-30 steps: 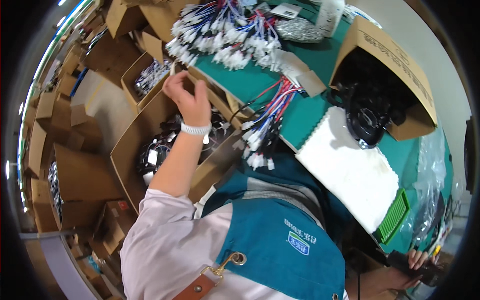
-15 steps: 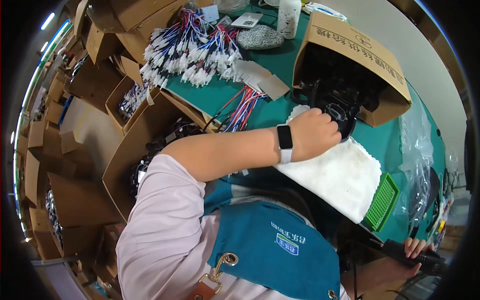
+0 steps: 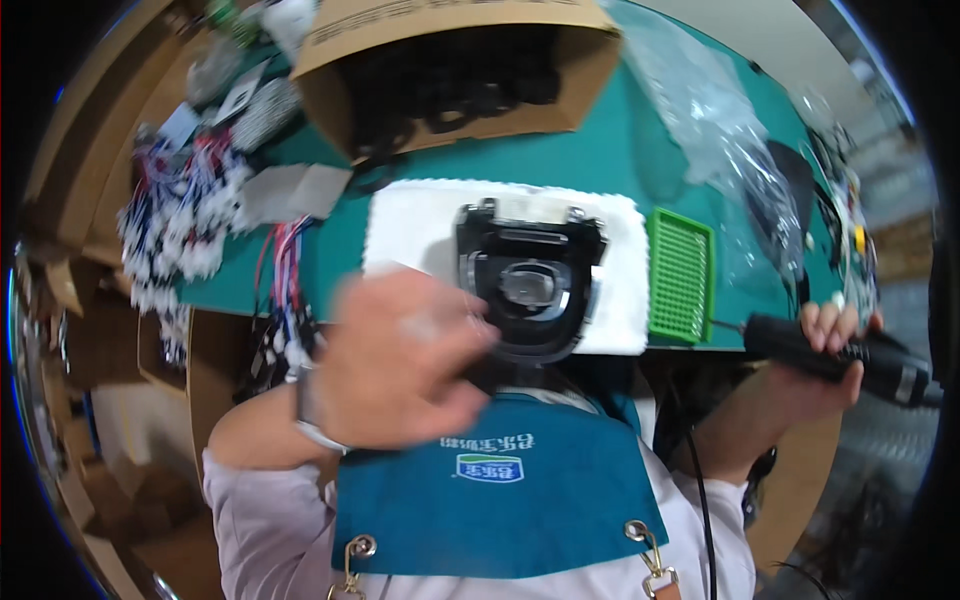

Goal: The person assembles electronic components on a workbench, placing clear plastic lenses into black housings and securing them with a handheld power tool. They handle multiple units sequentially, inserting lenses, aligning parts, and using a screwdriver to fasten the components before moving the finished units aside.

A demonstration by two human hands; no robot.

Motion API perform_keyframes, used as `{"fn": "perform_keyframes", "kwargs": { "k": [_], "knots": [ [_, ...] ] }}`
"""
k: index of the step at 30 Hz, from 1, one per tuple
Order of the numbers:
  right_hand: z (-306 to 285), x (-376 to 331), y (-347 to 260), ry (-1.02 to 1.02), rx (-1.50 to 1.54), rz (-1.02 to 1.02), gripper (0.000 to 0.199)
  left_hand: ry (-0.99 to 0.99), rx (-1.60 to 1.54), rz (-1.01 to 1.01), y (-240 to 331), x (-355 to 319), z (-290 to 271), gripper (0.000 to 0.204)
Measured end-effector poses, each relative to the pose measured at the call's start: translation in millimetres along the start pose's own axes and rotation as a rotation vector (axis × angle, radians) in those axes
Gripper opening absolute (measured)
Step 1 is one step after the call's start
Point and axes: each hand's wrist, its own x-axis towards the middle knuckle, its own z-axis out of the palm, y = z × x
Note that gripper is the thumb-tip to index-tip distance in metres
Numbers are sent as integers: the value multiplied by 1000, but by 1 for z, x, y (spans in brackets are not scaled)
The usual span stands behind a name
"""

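On a white cloth (image 3: 410, 225) lies a black plastic housing (image 3: 530, 285) with a rounded front and a clear oval window in its middle. My left hand (image 3: 400, 350) hovers by the housing's lower left side, smeared by motion. Whether its fingers touch the part or hold anything cannot be made out. Off to the right, my right hand (image 3: 835, 345) wraps round a black electric screwdriver (image 3: 785, 345). Its thin bit points left, toward a green perforated tray (image 3: 682, 280) beside the cloth.
An open cardboard box (image 3: 460, 25) of black parts stands beyond the cloth. Wire bundles with white connectors (image 3: 190, 220) lie at the left, with red and blue wires (image 3: 288, 270) nearer. A clear plastic bag (image 3: 715, 130) sprawls at the right of the green table (image 3: 650, 165).
The black housing has come from the box's mouth onto the cloth. My left hand has drawn back toward me. The view has turned; my right hand still grips the screwdriver.
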Motion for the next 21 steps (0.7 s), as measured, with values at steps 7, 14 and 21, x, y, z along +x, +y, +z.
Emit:
{"fn": "perform_keyframes", "kwargs": {
  "k": [7, 14, 21],
  "knots": [
    [4, 2, 19, -15, -223, 41, 60, -144, 314, -480, -156, -37, -56, 39],
    [3, -8, 29, 19, -333, 34, 58, -483, 141, -559, -195, -33, -63, 58],
    [-1, -7, 36, 25, -334, 27, 57, -538, 309, -478, -178, -21, -60, 70]
  ]
}}
